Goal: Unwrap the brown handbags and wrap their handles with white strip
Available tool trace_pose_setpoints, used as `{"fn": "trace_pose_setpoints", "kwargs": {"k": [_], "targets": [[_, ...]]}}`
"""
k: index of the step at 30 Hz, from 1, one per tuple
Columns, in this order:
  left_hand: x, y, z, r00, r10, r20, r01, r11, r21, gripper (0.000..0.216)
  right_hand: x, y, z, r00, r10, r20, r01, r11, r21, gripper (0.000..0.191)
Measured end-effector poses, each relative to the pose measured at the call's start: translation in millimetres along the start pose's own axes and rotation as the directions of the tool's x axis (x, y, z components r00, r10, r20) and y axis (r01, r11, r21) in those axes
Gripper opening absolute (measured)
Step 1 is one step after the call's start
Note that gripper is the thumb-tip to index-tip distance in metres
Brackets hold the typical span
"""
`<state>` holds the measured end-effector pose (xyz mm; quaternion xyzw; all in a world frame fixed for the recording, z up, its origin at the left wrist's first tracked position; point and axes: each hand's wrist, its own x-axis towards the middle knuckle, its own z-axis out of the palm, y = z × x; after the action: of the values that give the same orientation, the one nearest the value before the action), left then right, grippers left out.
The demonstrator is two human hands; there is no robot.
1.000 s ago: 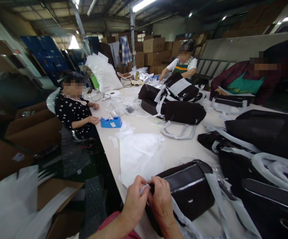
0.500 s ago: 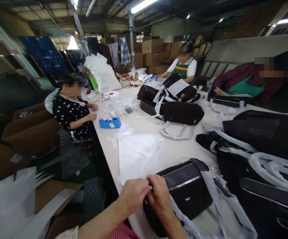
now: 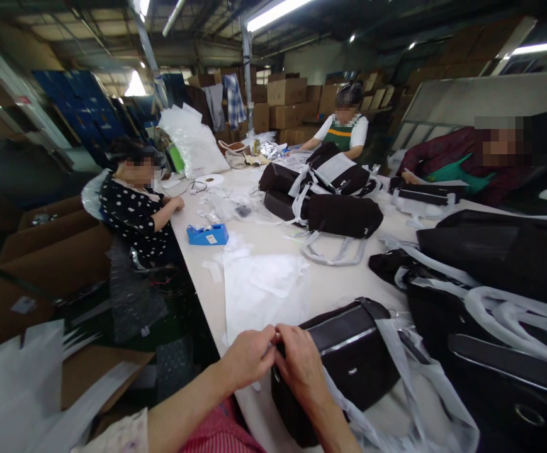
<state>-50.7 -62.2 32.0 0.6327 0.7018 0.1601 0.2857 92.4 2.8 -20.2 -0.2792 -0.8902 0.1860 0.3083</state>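
Observation:
A black handbag (image 3: 355, 355) with a shiny zip line and white-wrapped straps lies at the table's near edge. At its left end, my left hand (image 3: 250, 357) and my right hand (image 3: 299, 358) meet with fingertips pinched together on the bag's upper edge. The exact part between the fingers is hidden. My right hand lies across the bag's end, while the left one reaches in from beside it. Just beyond my hands, white tissue sheets (image 3: 259, 299) are spread on the table. A blue tape dispenser (image 3: 208, 234) stands farther off by the left edge.
More black bags (image 3: 343, 214) are piled mid-table, and others (image 3: 490, 251) crowd the right side. A person in polka dots (image 3: 134, 211) sits at the left edge; two more people work at the far side and right. Open cartons (image 3: 60, 251) stand on the floor at left.
My hands stay together at the bag's end, with only a slight shift of the fingers. The person at left has drawn their hands closer together. The view has shifted slightly.

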Motion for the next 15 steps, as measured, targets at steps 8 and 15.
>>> {"fn": "trace_pose_setpoints", "kwargs": {"k": [8,15], "targets": [[-11.2,-3.6,-48.4,0.885,-0.17,0.434,0.389,0.783,-0.485,0.05,-35.2,10.1,-53.2,0.993,-0.009,-0.117,0.012,1.0,0.026,0.026],[1.1,-17.6,-32.0,0.843,-0.023,0.537,0.306,0.843,-0.443,0.022,-102.6,-10.8,-54.0,0.833,0.552,-0.043,-0.48,0.759,0.44,0.032]]}}
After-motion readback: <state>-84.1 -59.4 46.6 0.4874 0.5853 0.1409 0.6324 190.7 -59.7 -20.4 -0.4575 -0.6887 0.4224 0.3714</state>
